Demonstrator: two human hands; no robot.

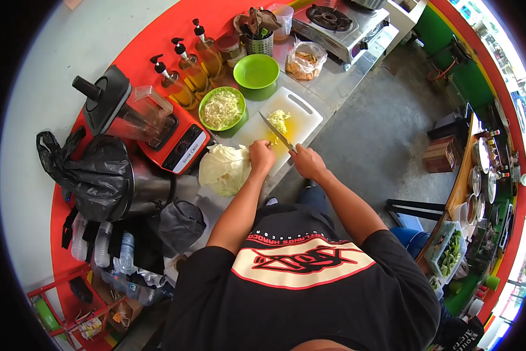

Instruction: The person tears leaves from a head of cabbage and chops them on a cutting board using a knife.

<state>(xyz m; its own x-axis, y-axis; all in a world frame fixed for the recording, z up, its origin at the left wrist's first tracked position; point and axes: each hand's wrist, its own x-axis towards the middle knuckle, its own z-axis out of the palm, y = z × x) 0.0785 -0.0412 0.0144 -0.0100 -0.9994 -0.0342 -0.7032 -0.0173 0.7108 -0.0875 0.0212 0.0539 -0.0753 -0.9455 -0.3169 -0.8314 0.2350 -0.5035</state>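
Note:
My right hand (308, 162) is wrapped round the handle of a kitchen knife (276, 130), whose blade slants over the white cutting board (307, 119). Close to the blade, my left hand (262, 157) rests at the board's near edge with its fingers curled in; whatever is under the fingertips is hidden. A small pile of finely chopped pale pieces (279, 120) lies on the board just beyond the blade. Left of my left hand sits a pale cabbage (225, 168) with loose leaves. Shredded cabbage (222, 110) fills a green bowl (243, 120) beside the board.
Another green bowl (257, 71) stands behind the board, near a bag of brown food (305, 61) and a gas stove (339, 26). Pump bottles (191, 64) and a red blender (184, 151) line the left side. A wooden counter (459, 175) runs along the right.

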